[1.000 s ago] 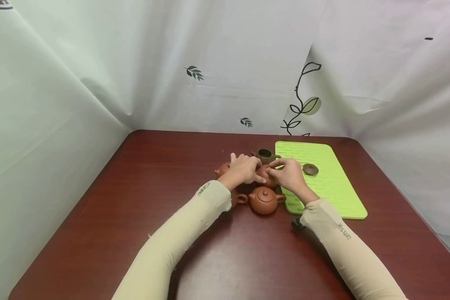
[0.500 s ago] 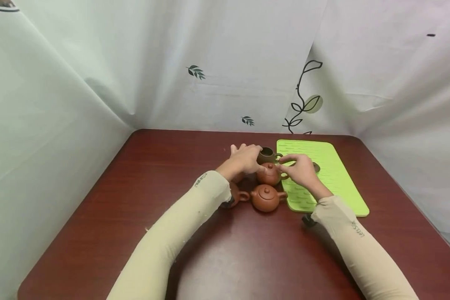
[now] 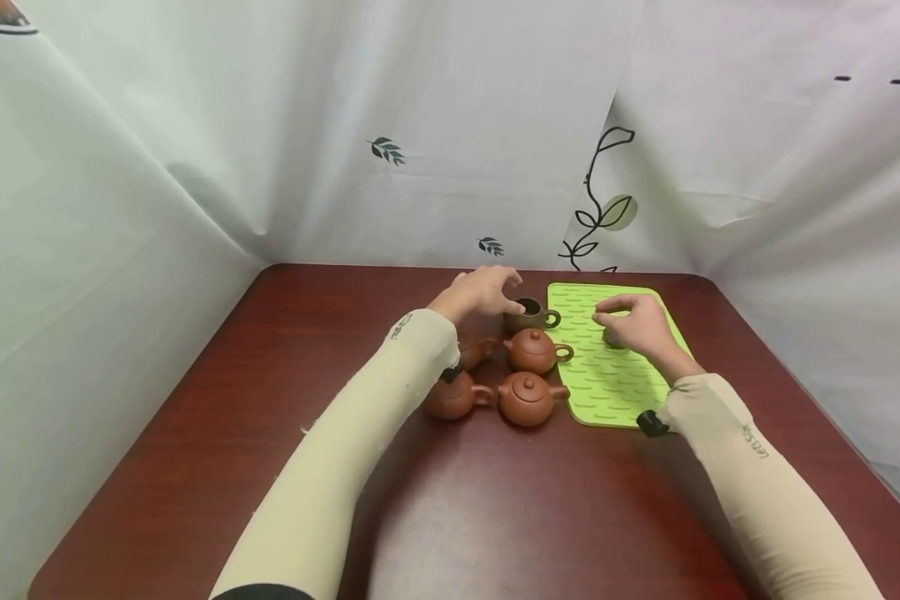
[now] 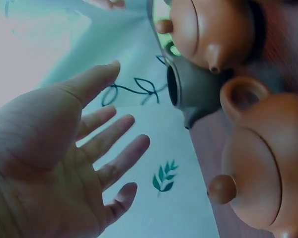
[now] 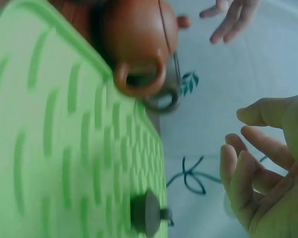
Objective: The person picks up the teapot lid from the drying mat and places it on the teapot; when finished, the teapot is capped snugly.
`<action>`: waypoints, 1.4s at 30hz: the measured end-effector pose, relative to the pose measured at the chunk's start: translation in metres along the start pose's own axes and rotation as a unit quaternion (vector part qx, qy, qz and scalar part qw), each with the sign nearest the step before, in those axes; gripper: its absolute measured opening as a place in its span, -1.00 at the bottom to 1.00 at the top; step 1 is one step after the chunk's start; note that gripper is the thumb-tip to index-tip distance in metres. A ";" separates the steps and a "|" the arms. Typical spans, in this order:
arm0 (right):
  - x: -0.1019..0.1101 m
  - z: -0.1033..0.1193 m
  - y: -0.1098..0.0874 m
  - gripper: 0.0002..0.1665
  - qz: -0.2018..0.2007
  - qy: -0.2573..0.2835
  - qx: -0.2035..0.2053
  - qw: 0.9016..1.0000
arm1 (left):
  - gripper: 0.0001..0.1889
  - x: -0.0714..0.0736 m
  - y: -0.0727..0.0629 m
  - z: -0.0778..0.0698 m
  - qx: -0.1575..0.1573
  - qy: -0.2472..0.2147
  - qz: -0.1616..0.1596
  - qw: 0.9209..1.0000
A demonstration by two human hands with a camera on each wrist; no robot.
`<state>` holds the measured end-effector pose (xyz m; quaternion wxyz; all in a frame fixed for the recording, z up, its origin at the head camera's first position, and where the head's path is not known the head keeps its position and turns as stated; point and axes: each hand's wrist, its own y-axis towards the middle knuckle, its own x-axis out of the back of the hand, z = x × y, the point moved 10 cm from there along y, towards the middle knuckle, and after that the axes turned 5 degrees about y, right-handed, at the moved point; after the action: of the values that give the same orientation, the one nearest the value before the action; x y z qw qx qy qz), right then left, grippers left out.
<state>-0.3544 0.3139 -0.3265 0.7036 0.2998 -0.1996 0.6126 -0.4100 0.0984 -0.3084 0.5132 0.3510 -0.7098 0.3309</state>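
My left hand (image 3: 483, 293) hovers beside the dark lidless teapot (image 3: 521, 321), its fingers spread and relaxed around nothing. In the left wrist view the same teapot (image 4: 201, 89) shows its open mouth, a short way from the fingertips. Over the green mat my right hand (image 3: 641, 323) hangs above the dark lid (image 3: 612, 337), partly covering it. The right wrist view has that lid (image 5: 151, 213) sitting knob up on the mat, apart from the loosely bent, empty fingers. A lidded reddish-brown teapot (image 3: 532, 352) stands just in front of the dark one.
Another lidded teapot (image 3: 526, 400) stands nearer, with a third teapot (image 3: 452, 398) to its left. One more teapot (image 3: 477, 354) is partly hidden by the left wrist. The green mat (image 3: 596, 387) lies right of them on the red-brown table (image 3: 330, 333). White curtains (image 3: 435, 192) enclose the table.
Both hands have left the lidded teapot behind the nearest one. My right hand has moved right, over the dark lid; my left hand has moved back to beside the dark teapot.
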 end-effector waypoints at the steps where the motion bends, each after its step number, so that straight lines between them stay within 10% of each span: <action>1: 0.004 -0.002 0.001 -0.64 -0.004 -0.009 -0.003 1.000 | -0.39 0.001 0.003 0.001 0.002 0.001 -0.002 1.000; 21: 0.006 -0.068 0.011 -0.55 0.022 -0.041 -0.054 0.997 | -0.37 -0.029 0.037 0.018 0.023 -0.067 0.009 0.997; 42: 0.002 -0.078 0.017 -0.63 0.043 -0.015 -0.070 0.997 | -0.40 -0.045 0.044 0.025 0.014 -0.090 0.022 0.996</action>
<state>-0.3772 0.3681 -0.3801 0.6925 0.2501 -0.2648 0.6227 -0.4485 0.1083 -0.3628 0.4347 0.3709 -0.7562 0.3188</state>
